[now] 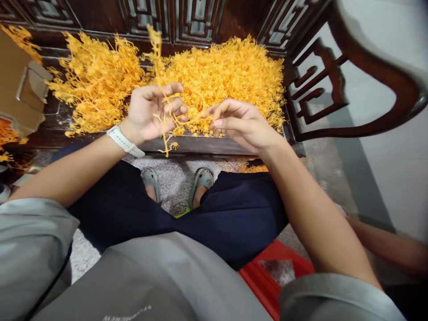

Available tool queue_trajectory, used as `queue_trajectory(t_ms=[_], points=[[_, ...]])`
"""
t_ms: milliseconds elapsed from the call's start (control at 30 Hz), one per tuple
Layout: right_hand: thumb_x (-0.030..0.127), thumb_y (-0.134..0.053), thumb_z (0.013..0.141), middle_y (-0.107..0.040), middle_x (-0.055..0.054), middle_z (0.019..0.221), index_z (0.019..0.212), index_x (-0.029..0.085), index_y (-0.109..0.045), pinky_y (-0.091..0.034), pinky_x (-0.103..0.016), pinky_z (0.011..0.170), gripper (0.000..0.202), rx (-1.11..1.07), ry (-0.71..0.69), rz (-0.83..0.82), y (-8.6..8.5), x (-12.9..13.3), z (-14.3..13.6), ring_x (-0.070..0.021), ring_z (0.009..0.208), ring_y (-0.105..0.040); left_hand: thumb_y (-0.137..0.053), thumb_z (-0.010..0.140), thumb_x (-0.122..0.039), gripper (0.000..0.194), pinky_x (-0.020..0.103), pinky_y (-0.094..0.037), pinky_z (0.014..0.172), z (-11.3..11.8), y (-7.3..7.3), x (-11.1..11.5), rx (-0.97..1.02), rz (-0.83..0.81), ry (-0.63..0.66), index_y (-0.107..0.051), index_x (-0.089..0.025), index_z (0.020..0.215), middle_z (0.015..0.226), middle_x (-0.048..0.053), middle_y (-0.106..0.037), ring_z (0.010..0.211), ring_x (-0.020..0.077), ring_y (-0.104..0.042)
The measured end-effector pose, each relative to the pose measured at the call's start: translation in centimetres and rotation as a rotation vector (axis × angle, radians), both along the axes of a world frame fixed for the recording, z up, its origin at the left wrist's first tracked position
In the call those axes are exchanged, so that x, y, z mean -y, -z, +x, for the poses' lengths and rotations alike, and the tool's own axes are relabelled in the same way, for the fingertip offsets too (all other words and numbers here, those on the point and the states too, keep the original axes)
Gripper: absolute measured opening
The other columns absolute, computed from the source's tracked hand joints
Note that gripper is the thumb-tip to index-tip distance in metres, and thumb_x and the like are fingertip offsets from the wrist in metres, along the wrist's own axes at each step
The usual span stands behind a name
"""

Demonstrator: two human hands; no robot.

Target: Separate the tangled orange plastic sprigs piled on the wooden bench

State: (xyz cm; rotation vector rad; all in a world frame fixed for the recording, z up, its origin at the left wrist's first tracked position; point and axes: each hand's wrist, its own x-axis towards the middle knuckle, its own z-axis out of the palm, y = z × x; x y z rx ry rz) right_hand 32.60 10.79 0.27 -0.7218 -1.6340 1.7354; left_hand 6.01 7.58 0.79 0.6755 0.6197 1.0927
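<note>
My left hand [147,111], with a white watch band at its wrist, holds a thin yellow-orange plastic flower stem [159,80] that runs upright across the palm. Its top carries small frilly tips, and short side twigs stick out below the fingers. A curved strand [192,120] of the same colour reaches from the left hand over to my right hand [242,125]. The right thumb and fingers are pinched together at the strand's end. Behind both hands lie a big pile of yellow flower pieces [230,71] and, to the left, a looser pile of branched stems [96,84].
The piles rest on a dark wooden bench [200,145] with a latticed back. A cardboard box [20,71] stands at the left, a curved wooden armrest [371,76] at the right. Below are a red stool [267,276] and another person's arm [388,245].
</note>
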Motion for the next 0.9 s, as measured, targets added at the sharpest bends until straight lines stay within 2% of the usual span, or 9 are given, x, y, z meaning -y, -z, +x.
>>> queue_trajectory(t_ms=[133,200,267,400,500,600,700,800,900], points=[[0.038,-0.099,0.078,-0.071,-0.005,0.126,0.1,0.022,-0.068,-0.058,-0.028,0.073,0.041,-0.014,-0.022,0.066,0.9,-0.4,-1.5,-0.0132,0.088,-0.064,-0.035,0.108,-0.016,0.033,0.03,-0.06,0.07,-0.8,-0.1,0.6,0.178,-0.124,-0.13,-0.065,-0.017,0.094,0.056,-0.001,-0.048,0.069,0.0182,-0.068],[0.039,-0.102,0.073,-0.071,-0.005,0.127,0.113,0.024,-0.067,-0.058,-0.027,0.07,0.055,-0.012,-0.045,0.078,2.0,-0.5,-2.9,-0.0131,0.086,-0.064,-0.034,0.11,-0.018,0.036,0.03,-0.06,0.066,-0.9,-0.1,1.2,0.218,-0.163,-0.141,-0.066,-0.015,0.094,0.055,-0.001,-0.046,0.064,0.0191,-0.067],[0.045,-0.102,0.073,-0.073,-0.004,0.118,0.12,0.025,-0.067,-0.056,-0.027,0.066,0.062,0.005,-0.089,0.083,3.0,-0.6,-4.5,-0.0137,0.082,-0.064,-0.036,0.109,-0.019,0.035,0.031,-0.061,0.065,-0.8,0.1,1.9,0.224,-0.2,-0.147,-0.069,-0.015,0.096,0.054,0.0,-0.046,0.063,0.0201,-0.068],[0.06,-0.09,0.088,-0.069,0.0,0.088,0.106,0.024,-0.069,-0.046,-0.026,0.057,0.046,0.044,-0.05,0.134,3.4,-0.6,-6.7,-0.0119,0.067,-0.058,-0.049,0.106,-0.023,0.024,0.031,-0.063,0.068,-0.9,0.1,2.9,0.213,-0.252,-0.179,-0.071,-0.016,0.1,0.057,0.001,-0.053,0.066,0.0214,-0.072],[0.062,-0.085,0.092,-0.064,0.001,0.079,0.098,0.022,-0.07,-0.042,-0.028,0.059,0.043,0.101,0.008,0.282,2.8,-1.2,-7.0,-0.0117,0.065,-0.052,-0.055,0.103,-0.023,0.018,0.029,-0.061,0.065,-1.9,0.1,2.7,0.199,-0.255,-0.199,-0.07,-0.017,0.099,0.056,0.0,-0.052,0.061,0.0193,-0.069],[0.057,-0.082,0.096,-0.063,0.0,0.075,0.088,0.02,-0.071,-0.041,-0.03,0.064,0.04,0.257,-0.025,0.536,2.2,-2.4,-6.7,-0.0134,0.068,-0.052,-0.055,0.102,-0.022,0.017,0.025,-0.054,0.056,-3.3,0.4,2.0,0.12,-0.277,-0.205,-0.067,-0.018,0.092,0.048,-0.004,-0.041,0.046,0.0149,-0.053],[0.043,-0.074,0.1,-0.069,-0.003,0.077,0.083,0.02,-0.071,-0.046,-0.033,0.07,0.029,0.439,-0.043,0.74,2.3,-4.8,-6.0,-0.0165,0.072,-0.059,-0.045,0.105,-0.018,0.03,0.022,-0.042,0.046,-4.3,0.7,2.0,0.017,-0.308,-0.19,-0.063,-0.019,0.081,0.042,-0.005,-0.031,0.038,0.0119,-0.037],[0.031,-0.069,0.098,-0.074,-0.006,0.083,0.084,0.02,-0.072,-0.052,-0.038,0.079,0.018,0.579,0.13,0.909,3.3,-8.5,-4.0,-0.0206,0.079,-0.066,-0.035,0.108,-0.016,0.042,0.022,-0.03,0.041,-5.4,0.3,2.8,-0.069,-0.324,-0.14,-0.061,-0.018,0.076,0.039,-0.006,-0.022,0.035,0.0104,-0.021],[0.037,-0.068,0.098,-0.071,-0.008,0.082,0.091,0.02,-0.074,-0.056,-0.04,0.08,0.02,0.643,0.448,0.917,5.4,-12.5,-0.5,-0.0221,0.08,-0.067,-0.03,0.108,-0.014,0.046,0.022,-0.034,0.046,-7.3,-0.6,3.6,-0.101,-0.26,-0.209,-0.062,-0.017,0.076,0.04,-0.006,-0.022,0.04,0.0105,-0.019]])
